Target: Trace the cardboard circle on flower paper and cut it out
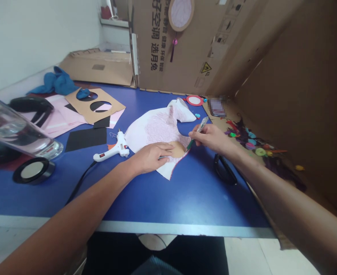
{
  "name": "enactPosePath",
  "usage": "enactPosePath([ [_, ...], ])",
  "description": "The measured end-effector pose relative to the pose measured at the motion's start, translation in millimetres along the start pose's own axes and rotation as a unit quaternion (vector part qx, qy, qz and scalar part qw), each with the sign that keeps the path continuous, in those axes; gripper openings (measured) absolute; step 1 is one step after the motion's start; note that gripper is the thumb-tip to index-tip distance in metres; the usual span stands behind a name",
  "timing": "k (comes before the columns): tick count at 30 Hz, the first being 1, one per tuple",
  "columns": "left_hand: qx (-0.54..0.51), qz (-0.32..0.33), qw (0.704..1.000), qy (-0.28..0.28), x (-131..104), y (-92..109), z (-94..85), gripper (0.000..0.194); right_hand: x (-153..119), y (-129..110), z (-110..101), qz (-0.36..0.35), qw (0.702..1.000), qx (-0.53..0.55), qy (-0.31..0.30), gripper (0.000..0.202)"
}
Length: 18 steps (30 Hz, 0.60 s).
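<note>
A white sheet with a pale pink-purple pattern [161, 124] lies on the blue table, its edges cut unevenly and its far right part curled up. On its near right part rests a tan, round cardboard piece [179, 149]. My left hand [152, 157] lies flat with fingers stretched over the cardboard piece's left side and the sheet. Pinched in my right hand [204, 135] is a pen [202, 124] with a clear barrel and a green lower end. Its tip is down at the cardboard piece's right edge.
A white glue gun [112, 149] with a black cord lies left of the sheet. Further left are a glass of water [22, 130], black paper [86, 138] and a cardboard frame [95, 103]. Scissors with black handles [225, 170] and colourful trimmings [251, 143] are at right.
</note>
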<state>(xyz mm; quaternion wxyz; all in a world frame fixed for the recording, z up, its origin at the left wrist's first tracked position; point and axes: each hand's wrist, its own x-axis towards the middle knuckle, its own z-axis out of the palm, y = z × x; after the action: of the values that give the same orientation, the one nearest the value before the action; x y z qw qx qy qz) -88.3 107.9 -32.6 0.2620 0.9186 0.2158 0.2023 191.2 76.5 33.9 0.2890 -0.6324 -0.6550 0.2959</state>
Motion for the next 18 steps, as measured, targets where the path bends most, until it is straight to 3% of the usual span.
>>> enactPosePath([
  [13, 0.006, 0.007, 1.0, -0.003, -0.2, -2.0, 0.8, 0.036, 9.1, 3.0, -3.7, -0.001, 1.0, -0.006, 0.01, 0.035],
  [15, 0.002, 0.013, 1.0, -0.002, -0.4, -3.7, 1.7, 0.035, 4.4, 0.6, -5.3, -0.025, 0.999, 0.003, 0.04, 0.034],
  [18, -0.002, 0.018, 1.0, -0.003, -0.5, -4.1, 2.1, 0.034, -13.1, -3.1, -1.7, -0.13, 0.987, -0.007, 0.093, 0.03],
])
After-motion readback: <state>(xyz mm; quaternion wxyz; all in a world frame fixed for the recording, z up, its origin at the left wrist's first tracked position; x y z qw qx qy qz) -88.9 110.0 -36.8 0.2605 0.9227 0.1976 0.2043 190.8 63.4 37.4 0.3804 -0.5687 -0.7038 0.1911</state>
